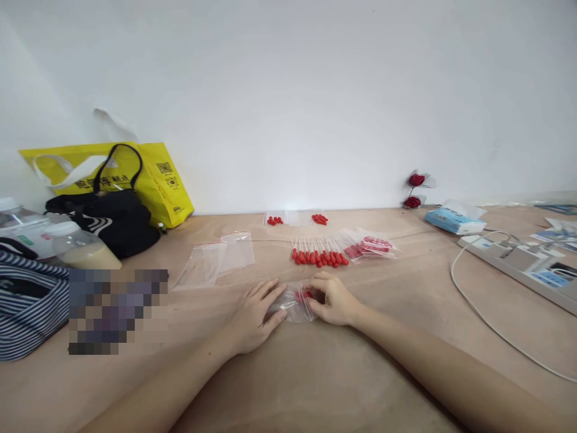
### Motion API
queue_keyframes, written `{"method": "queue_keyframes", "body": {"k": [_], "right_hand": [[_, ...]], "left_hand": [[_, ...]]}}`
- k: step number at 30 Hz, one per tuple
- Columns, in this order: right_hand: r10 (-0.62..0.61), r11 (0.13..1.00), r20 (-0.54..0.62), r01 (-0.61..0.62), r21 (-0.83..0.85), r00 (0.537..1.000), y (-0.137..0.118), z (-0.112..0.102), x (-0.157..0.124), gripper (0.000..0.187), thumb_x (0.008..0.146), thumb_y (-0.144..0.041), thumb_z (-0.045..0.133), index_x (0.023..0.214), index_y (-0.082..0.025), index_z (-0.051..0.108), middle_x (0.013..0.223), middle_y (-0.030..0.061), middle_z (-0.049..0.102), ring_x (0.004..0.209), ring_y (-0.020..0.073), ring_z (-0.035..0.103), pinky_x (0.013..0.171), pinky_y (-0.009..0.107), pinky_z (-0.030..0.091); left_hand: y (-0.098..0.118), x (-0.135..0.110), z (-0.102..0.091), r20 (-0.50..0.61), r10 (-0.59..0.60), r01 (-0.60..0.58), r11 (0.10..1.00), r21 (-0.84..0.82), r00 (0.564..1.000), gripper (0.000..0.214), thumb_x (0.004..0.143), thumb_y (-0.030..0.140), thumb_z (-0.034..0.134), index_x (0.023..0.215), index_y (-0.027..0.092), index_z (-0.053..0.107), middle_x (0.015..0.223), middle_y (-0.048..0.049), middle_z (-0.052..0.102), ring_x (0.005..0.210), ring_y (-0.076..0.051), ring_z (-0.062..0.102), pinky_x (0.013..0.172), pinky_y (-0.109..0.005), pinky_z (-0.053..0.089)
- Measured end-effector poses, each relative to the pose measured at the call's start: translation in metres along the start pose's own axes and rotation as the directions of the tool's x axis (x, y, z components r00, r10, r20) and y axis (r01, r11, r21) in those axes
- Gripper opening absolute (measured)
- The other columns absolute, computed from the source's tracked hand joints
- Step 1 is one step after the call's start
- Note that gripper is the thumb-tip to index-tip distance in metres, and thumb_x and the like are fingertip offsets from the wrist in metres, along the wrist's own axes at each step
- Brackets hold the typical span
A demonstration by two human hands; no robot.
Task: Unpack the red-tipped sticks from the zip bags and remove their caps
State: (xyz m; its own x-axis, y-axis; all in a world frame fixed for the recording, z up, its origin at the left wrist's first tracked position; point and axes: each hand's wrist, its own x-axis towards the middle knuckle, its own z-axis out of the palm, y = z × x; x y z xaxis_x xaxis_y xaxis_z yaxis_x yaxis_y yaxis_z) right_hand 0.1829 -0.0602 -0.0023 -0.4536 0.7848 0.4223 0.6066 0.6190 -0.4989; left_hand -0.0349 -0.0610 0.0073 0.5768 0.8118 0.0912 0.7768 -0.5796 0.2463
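Note:
A small clear zip bag (295, 310) lies on the table in front of me, with something red in its right part, partly hidden by my fingers. My right hand (332, 300) pinches the bag's right end between thumb and fingers. At the opposite end my left hand (261, 313) rests with fingers stretched and thumb apart, touching the bag's left edge. Just beyond my hands is a row of red bulb-headed pieces (320, 258) with thin pale stems. Right of that row, several clear bags with red contents (372, 246) lie in a pile.
Flat clear bags (207, 264) lie left of the row. Two small red clusters (320, 219) sit near the wall. A tissue pack (455, 219), power strip (518, 264) and white cable (473, 319) are at right; a yellow bag (166, 180), black bag (112, 222) and jar (85, 249) at left.

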Motion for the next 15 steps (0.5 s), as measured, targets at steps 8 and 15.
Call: {"method": "queue_keyframes", "body": {"k": [8,15], "right_hand": [[-0.03,0.998,0.103,0.024,0.052,0.994,0.002,-0.004,0.002,0.026,0.063,-0.034,0.069,0.08,-0.016,0.061,0.073,0.0015,0.055,0.069,0.0141,0.048,0.063,0.025,0.038],[0.102,0.982,0.12,-0.119,0.144,0.988,0.008,-0.013,-0.004,0.021,0.063,-0.014,0.058,0.083,-0.016,0.061,0.068,-0.0018,0.053,0.057,0.0086,0.046,0.054,0.02,0.038]], "left_hand": [[0.002,0.0,-0.001,-0.004,0.0,0.0,1.0,-0.015,1.0,0.049,0.083,0.043,0.039,0.127,0.023,0.04,0.135,-0.0076,0.037,0.123,-0.024,0.033,0.101,-0.044,0.028],[-0.002,-0.003,-0.004,0.097,0.006,-0.008,1.0,0.015,0.995,0.058,0.083,0.05,0.036,0.133,0.024,0.029,0.142,-0.0079,0.023,0.129,-0.027,0.021,0.103,-0.046,0.022]]}}
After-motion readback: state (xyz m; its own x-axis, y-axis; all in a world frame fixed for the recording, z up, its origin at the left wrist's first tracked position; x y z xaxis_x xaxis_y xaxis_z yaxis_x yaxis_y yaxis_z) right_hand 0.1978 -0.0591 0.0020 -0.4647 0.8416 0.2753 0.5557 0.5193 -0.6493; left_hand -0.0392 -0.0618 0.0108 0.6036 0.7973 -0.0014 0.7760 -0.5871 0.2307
